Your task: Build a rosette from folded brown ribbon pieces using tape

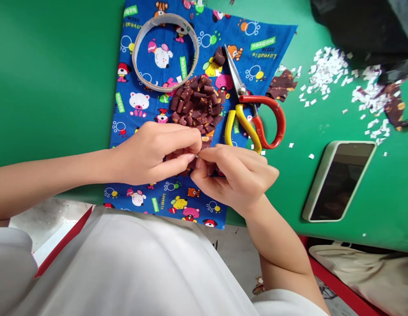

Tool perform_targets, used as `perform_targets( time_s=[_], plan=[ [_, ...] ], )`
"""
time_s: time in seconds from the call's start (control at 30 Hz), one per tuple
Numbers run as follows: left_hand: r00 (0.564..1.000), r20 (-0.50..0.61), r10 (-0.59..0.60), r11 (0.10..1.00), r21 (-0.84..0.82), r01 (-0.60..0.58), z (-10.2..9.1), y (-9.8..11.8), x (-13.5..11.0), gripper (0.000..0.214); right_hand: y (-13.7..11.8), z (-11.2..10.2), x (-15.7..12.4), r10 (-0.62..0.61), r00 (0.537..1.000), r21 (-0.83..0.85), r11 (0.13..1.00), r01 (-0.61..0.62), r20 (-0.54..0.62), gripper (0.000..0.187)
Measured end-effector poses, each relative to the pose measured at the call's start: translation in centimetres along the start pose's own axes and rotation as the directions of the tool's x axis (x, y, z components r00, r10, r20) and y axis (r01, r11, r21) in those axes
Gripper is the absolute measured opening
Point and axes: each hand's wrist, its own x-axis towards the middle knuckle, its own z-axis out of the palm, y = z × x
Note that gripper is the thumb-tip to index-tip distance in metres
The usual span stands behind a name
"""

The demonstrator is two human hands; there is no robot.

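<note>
My left hand and my right hand meet fingertip to fingertip over a blue cartoon-print cloth. Both are closed in a pinch around something tiny and whitish, mostly hidden by the fingers. Just beyond them lies a heap of small dark brown rolled pieces, with more brown material partly covered by my hands. Thread snips with yellow handles rest beside the right hand. Next to these, red-handled scissors lie with their blades pointing away from me.
A round cardboard-like ring sits on the cloth's far left. On the green table, a phone lies at right, beyond it scattered white paper bits, flat brown scraps and a black bag.
</note>
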Motion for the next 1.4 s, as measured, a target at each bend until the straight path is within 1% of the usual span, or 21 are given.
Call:
perform_targets(
  time_s=[0.2, 0.47, 0.8, 0.87, 1.0, 1.07, 1.13, 1.2, 1.33, 1.4],
  plan=[
    [1.0, -0.007, 0.002, 1.0, -0.003, -0.002, -0.08, 0.04, -0.01, 0.015, -0.07, -0.16, 0.06, 0.032, 0.999, 0.008, 0.999, -0.032, -0.001, 0.018],
    [0.999, -0.043, -0.004, 0.999, -0.037, 0.002, 0.01, 0.07, 0.2, 0.013, 0.08, -0.23, 0.09, 0.059, 0.998, 0.08, 0.995, -0.061, 0.026, 0.016],
    [0.998, -0.044, -0.045, 0.997, -0.068, 0.042, 0.07, 0.02, 0.29, 0.011, 0.13, -0.12, 0.06, 0.075, 0.997, 0.069, 0.995, -0.075, 0.013, 0.015],
    [0.997, -0.056, -0.059, 0.994, -0.09, 0.054, 0.12, 0.11, 0.27, 0.01, 0.13, -0.1, 0.1, 0.088, 0.996, 0.062, 0.994, -0.087, -0.003, 0.015],
    [0.988, -0.101, -0.114, 0.978, -0.185, 0.094, 0.09, 0.2, 0.01, 0.009, 0.13, -0.11, 0.15, 0.111, 0.993, 0.036, 0.993, -0.109, -0.035, 0.013],
    [0.992, -0.089, -0.094, 0.975, -0.207, 0.074, -0.04, 0.17, -0.12, 0.01, 0.11, -0.17, 0.15, 0.118, 0.993, 0.026, 0.993, -0.117, -0.032, 0.013],
    [0.998, -0.044, -0.044, 0.979, -0.202, 0.034, -0.21, 0.15, -0.18, 0.013, 0.09, -0.27, 0.17, 0.121, 0.992, 0.014, 0.993, -0.121, -0.023, 0.013],
    [1.0, -0.007, -0.02, 0.984, -0.177, 0.018, -0.36, 0.16, -0.11, 0.017, 0.05, -0.39, 0.21, 0.127, 0.992, 0.008, 0.992, -0.127, -0.014, 0.013],
    [0.998, 0.006, -0.059, 0.991, -0.124, 0.06, -0.4, 0.23, 0.14, 0.019, -0.06, -0.58, 0.28, 0.128, 0.992, 0.028, 0.991, -0.128, 0.01, 0.014],
    [0.998, 0.01, -0.055, 0.993, -0.105, 0.056, -0.31, 0.21, 0.2, 0.019, -0.1, -0.62, 0.29, 0.12, 0.993, 0.047, 0.992, -0.121, 0.02, 0.015]
  ],
)
